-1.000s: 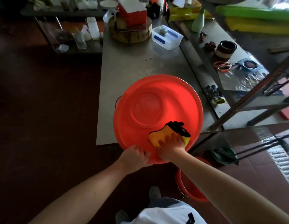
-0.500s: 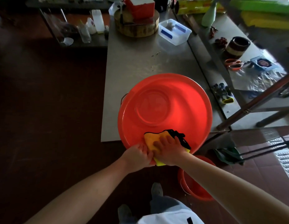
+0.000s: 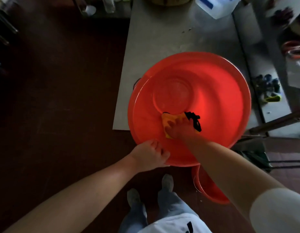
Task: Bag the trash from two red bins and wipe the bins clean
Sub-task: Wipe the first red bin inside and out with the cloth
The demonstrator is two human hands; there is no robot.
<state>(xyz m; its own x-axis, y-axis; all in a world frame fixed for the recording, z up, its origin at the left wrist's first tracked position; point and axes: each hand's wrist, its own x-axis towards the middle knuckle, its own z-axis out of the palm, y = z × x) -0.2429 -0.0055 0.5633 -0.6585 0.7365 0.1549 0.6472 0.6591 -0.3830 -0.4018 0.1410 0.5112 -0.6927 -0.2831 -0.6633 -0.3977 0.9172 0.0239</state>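
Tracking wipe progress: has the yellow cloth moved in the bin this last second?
Yes. The yellow cloth under the right hand slid inward from the near rim of the red bin, now reaching its round base.

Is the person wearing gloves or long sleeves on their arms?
No gloves: the left hand and right hand are both bare, with no rings or watch that I can see. Both forearms are uncovered. A white short sleeve covers the right upper arm.

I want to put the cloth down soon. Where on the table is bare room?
The table is bare between the red bin and the clear box beyond it. The shelf at right is crowded: scissors, small dark items.
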